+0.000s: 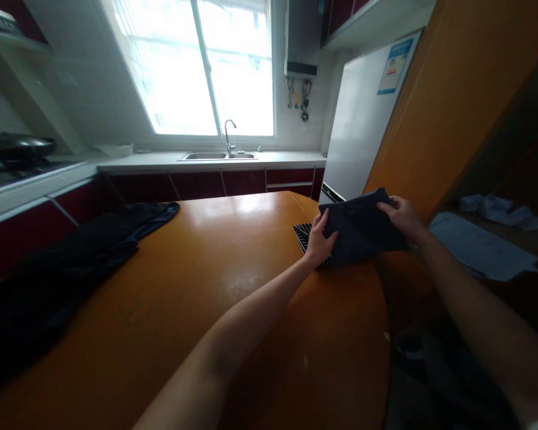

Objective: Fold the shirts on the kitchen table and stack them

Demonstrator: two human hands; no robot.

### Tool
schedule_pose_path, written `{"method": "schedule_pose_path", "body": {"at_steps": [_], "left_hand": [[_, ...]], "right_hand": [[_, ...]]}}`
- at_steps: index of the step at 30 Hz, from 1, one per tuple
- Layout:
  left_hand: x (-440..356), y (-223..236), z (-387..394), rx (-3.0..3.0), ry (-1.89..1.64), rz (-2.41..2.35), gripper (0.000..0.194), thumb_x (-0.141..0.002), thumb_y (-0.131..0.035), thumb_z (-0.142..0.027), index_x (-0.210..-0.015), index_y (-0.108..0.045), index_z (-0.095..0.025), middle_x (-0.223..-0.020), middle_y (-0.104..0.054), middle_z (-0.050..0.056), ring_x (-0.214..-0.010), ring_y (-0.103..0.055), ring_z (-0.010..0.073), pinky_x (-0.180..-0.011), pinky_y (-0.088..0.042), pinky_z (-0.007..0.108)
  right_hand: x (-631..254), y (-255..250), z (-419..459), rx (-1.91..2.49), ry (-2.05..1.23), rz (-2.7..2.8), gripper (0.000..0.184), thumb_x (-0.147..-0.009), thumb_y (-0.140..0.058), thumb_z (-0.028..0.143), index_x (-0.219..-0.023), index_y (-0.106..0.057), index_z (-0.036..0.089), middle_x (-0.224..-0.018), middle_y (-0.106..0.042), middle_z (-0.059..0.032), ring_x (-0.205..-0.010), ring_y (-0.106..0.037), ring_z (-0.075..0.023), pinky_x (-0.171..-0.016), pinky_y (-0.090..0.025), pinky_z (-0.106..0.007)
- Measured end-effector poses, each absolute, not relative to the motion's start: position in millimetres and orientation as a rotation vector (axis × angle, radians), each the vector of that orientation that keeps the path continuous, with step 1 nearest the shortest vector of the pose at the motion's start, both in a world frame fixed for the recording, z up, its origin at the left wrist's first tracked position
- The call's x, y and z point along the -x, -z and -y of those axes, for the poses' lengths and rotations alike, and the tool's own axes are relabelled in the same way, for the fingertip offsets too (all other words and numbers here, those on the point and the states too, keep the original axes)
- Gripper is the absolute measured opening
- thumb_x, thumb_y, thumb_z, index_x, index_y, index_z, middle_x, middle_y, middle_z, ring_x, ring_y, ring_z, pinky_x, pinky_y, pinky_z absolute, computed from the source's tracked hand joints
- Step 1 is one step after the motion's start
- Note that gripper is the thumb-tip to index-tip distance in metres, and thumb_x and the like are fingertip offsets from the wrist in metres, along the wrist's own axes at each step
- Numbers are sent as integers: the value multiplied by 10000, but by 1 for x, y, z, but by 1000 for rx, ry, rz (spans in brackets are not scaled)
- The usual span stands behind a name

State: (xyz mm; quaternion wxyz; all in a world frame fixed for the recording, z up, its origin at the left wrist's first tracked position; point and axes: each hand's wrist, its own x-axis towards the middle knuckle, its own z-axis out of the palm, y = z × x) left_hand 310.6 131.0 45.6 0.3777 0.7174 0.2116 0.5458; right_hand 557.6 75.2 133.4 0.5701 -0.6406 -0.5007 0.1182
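A folded dark navy garment [363,230] is stretched between my two hands at the right end of the table. My left hand [319,239] grips its left edge, thumb on the near face. At its upper right corner my right hand [399,214] pinches the cloth. Beneath and to the left of the garment lies a black-and-white striped item [302,232], partly covered, its kind unclear. Far from both hands, a pair of dark trousers or similar long garment [80,257] is spread along the table's left side.
The glossy wooden table [206,269] has a rounded right edge. Beyond it are a counter with a sink [206,156], a white fridge [363,113] and a wok [18,146] on the stove. Pale papers or cloths [479,245] lie at the right, beside the table.
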Motion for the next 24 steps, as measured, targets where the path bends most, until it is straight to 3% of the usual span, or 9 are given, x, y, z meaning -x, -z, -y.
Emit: {"method": "schedule_pose_path", "body": {"at_steps": [4, 7, 11, 16, 20, 24], "left_hand": [[-323, -22, -156, -1635, -1242, -724, 829, -782, -680, -30, -1548, -370, -107, -1488, -430, 203, -1310, -490, 271, -1066, -452, 366], [-314, -15, -172, -1440, -1096, -902, 867, -752, -752, -38, -1538, -396, -128, -1472, -496, 177, -1309, -517, 260, -1096, -433, 356], [-301, -12, -186, -1264, -938, -1064, 982, -705, -855, -118, -1554, -363, -142, -1366, -606, 182, -1104, -667, 267, -906, -568, 330], [-296, -11, -193, -1245, -898, -1120, 982, -718, -857, -130, -1557, -349, -143, -1276, -665, 172, -965, -715, 249, -784, -600, 307], [-294, -8, -194, -1308, -939, -1136, 937, -693, -876, -136, -1518, -431, -141, -1306, -656, 159, -1071, -689, 257, -912, -565, 326], [-291, -3, -188, -1437, -1010, -1155, 746, -755, -803, -148, -1446, -524, -125, -1385, -610, 143, -1258, -587, 256, -1081, -450, 336]], "right_hand": [[-561, -118, -108, 1641, -455, 1045, 211, -741, -785, 316, -834, -673, 163, -798, -720, -65, -699, -659, -177, -642, -553, -275], [-553, -101, -139, 1722, -653, 975, 187, -766, -781, 287, -808, -676, 137, -696, -712, -69, -615, -659, -173, -582, -558, -269], [-543, -77, -172, 1825, -856, 902, 190, -800, -770, 260, -788, -681, 92, -585, -684, -78, -518, -655, -190, -536, -570, -301], [-546, -63, -185, 1893, -1060, 854, 202, -854, -732, 266, -863, -690, 68, -610, -709, -100, -534, -684, -217, -568, -602, -350], [-552, -57, -182, 1894, -1129, 855, 218, -889, -697, 281, -884, -697, 62, -663, -733, -123, -560, -699, -220, -599, -613, -358], [-550, -52, -179, 1899, -1082, 878, 217, -919, -657, 266, -899, -695, 53, -666, -732, -115, -596, -707, -210, -618, -613, -334]]}}
